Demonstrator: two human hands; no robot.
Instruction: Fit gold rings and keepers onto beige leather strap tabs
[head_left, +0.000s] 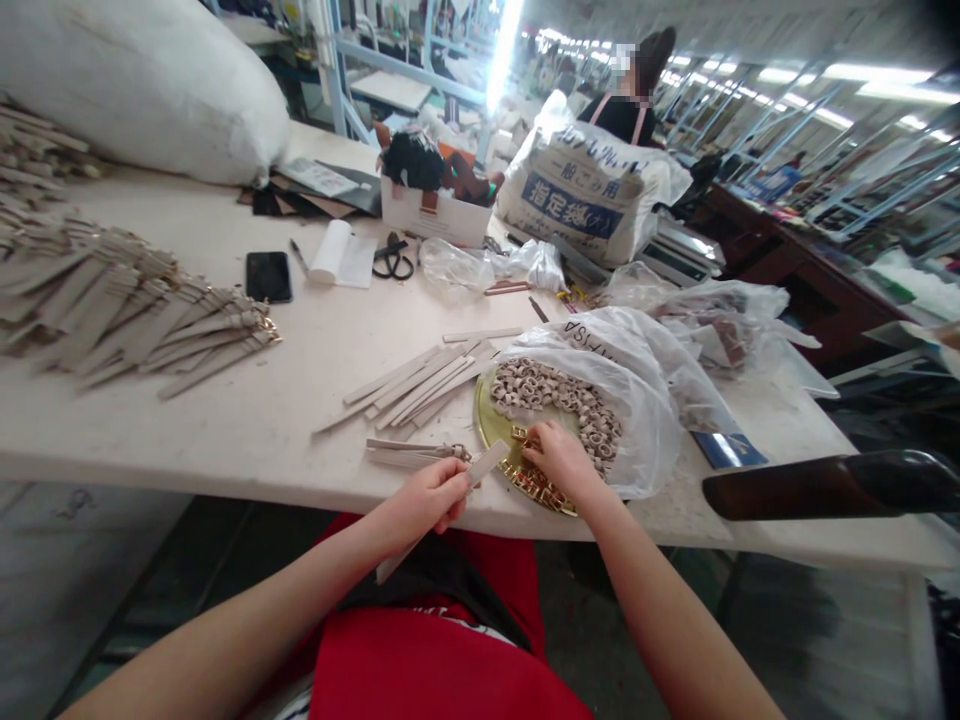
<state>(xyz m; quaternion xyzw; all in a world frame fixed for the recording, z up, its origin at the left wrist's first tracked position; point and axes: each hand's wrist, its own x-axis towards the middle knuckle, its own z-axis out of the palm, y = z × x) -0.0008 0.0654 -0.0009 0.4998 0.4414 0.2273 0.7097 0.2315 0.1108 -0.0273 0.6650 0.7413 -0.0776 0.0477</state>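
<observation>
The left forearm [285, 605] slants in from seven o'clock, rising toward one o'clock, and ends in the left hand [444, 497] at the near edge of the table [322, 350]. That hand is turned with its back up, the fingers curled narrow around a beige strip [491, 462], thumb along the near side. The strip's upper end juts out toward two o'clock, and its lower part runs below the hand toward seven o'clock.

The right forearm [652, 585] comes up from five o'clock and leans toward eleven. The right hand [561, 462] lies over the round gold tray [486, 420], back up, fingers bent and gathered narrow among the gold buckles [541, 490] on its near side. One buckle shows right at the fingertips; whether it is gripped, I cannot tell.

Farther in on the tray, at twelve to two o'clock from the right hand, sit many small beige loops [529, 382], with a clear plastic bag [637, 390] beside and partly behind them. From the left hand, loose strips [424, 388] fan out at about twelve o'clock, a small strap bundle [401, 455] lies just beside it at ten, and a large strap heap [127, 300] spreads well apart, also toward ten.
</observation>
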